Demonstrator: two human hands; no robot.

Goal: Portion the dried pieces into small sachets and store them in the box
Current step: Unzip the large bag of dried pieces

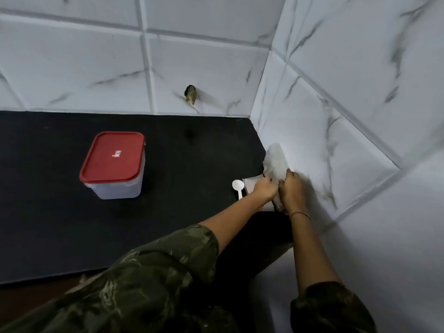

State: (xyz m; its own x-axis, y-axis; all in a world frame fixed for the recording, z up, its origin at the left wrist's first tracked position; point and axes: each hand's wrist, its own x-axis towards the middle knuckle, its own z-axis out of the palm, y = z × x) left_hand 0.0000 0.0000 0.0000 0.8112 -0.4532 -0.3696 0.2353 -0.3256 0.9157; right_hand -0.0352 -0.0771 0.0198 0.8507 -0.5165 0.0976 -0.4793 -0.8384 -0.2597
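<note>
A translucent plastic box with a red lid (113, 159) stands shut on the black counter, left of centre. At the counter's right end, against the side wall, lies a pale plastic bag (276, 159). My right hand (292, 191) grips the bag's near part, fingers curled over it. My left hand (265, 188) pinches the bag beside it and lies over a small flat stack of white sachets (249, 183). A white plastic spoon (238, 187) lies just left of the sachets. The bag's contents are hidden.
The black counter (180, 224) meets white marble-look tiled walls at the back and right. A dark hole (191, 93) marks the back wall. The counter's front edge runs at lower left, and my camouflage sleeves fill the foreground.
</note>
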